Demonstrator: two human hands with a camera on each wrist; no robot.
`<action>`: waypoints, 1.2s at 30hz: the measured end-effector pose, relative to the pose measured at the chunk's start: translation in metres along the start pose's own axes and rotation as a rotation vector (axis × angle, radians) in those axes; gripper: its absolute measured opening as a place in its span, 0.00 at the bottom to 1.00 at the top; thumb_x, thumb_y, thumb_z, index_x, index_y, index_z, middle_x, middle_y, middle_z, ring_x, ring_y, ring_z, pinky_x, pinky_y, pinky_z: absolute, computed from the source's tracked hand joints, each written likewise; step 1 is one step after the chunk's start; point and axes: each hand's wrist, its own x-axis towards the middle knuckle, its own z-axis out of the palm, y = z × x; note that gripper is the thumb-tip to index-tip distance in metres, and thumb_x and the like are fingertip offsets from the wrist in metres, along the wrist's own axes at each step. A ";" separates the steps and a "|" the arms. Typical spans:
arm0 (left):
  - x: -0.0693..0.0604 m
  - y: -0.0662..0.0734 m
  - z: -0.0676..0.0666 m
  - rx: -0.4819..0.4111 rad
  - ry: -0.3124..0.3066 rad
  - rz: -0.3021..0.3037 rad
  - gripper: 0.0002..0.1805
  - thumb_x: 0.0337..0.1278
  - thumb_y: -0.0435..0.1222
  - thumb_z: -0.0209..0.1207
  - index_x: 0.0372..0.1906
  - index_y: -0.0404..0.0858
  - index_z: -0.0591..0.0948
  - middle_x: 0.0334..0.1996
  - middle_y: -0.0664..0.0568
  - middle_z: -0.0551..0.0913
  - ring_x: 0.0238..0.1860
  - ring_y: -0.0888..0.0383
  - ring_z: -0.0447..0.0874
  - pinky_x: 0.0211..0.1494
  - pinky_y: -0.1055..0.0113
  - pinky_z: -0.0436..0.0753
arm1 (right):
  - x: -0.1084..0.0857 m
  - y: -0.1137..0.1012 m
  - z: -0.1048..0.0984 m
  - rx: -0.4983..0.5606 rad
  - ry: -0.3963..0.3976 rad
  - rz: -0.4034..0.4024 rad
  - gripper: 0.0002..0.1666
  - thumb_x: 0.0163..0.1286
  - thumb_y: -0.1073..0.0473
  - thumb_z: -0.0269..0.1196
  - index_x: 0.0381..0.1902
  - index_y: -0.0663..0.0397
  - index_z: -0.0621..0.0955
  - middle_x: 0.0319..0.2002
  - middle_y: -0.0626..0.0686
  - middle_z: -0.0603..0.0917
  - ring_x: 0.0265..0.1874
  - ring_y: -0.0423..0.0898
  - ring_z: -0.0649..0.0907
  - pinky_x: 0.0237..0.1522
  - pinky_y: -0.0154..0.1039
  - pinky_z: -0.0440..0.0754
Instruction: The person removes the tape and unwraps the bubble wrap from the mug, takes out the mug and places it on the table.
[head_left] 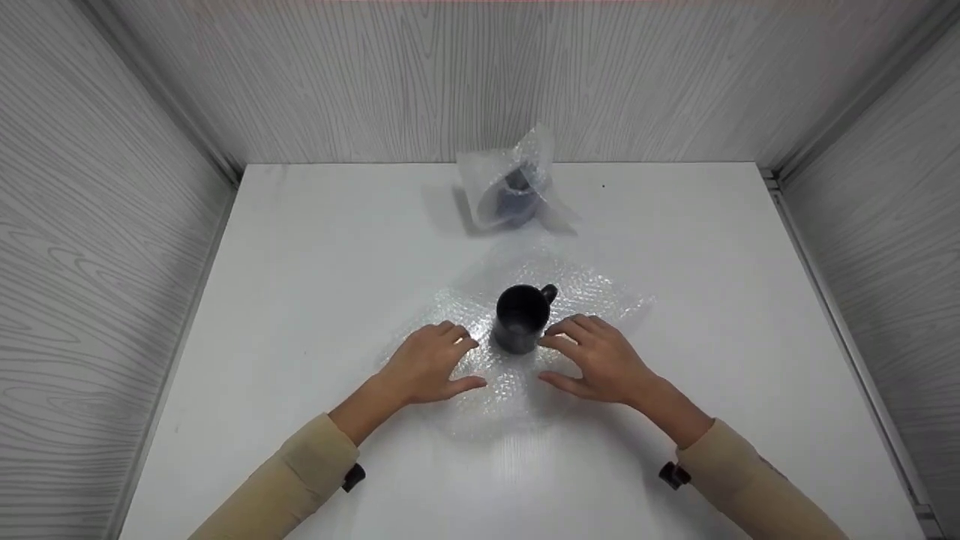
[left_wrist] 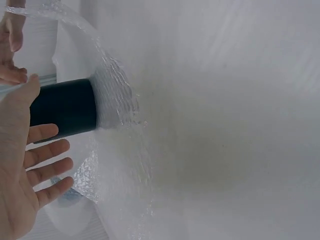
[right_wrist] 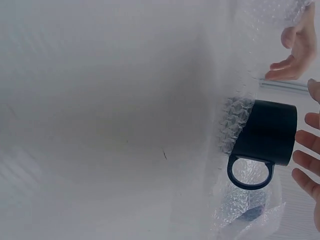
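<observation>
A black mug (head_left: 519, 319) stands upright on a spread sheet of clear bubble wrap (head_left: 480, 409), its handle turned to the far right. On the mug's left side is my left hand (head_left: 429, 364), with fingers and thumb apart and nothing between them. My right hand (head_left: 600, 361) is on the other side, its fingertips close to the mug; whether they touch it I cannot tell. In the left wrist view the left fingers (left_wrist: 50, 155) spread beside the dark mug (left_wrist: 65, 107). The right wrist view shows the mug's handle (right_wrist: 250, 186) and the loosely bent right fingers (right_wrist: 306, 159).
Behind the mug, near the table's back edge, a bluish object (head_left: 516, 204) sits loosely wrapped in bubble wrap (head_left: 480, 176). The white table (head_left: 315, 247) is bordered by wood-grain panels (head_left: 360, 82) at the back and both sides.
</observation>
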 end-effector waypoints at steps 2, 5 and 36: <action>-0.001 -0.002 0.003 0.032 -0.011 0.013 0.33 0.65 0.65 0.62 0.56 0.41 0.85 0.53 0.49 0.88 0.55 0.50 0.86 0.57 0.55 0.87 | 0.003 0.002 -0.001 -0.024 0.001 -0.003 0.31 0.54 0.44 0.81 0.54 0.47 0.85 0.49 0.48 0.86 0.48 0.48 0.85 0.48 0.46 0.87; -0.003 -0.005 0.006 0.055 -0.021 0.033 0.34 0.63 0.66 0.62 0.58 0.41 0.84 0.54 0.48 0.87 0.57 0.49 0.85 0.59 0.54 0.86 | 0.007 0.004 -0.002 -0.055 -0.007 -0.002 0.35 0.55 0.42 0.80 0.58 0.48 0.84 0.52 0.49 0.86 0.51 0.49 0.85 0.51 0.47 0.87; -0.021 -0.014 0.027 0.155 -0.139 0.103 0.41 0.54 0.72 0.63 0.62 0.47 0.80 0.58 0.46 0.83 0.60 0.48 0.82 0.62 0.54 0.84 | 0.032 0.022 0.013 -0.177 -0.096 0.077 0.50 0.64 0.26 0.68 0.74 0.48 0.74 0.64 0.56 0.82 0.62 0.57 0.82 0.60 0.54 0.84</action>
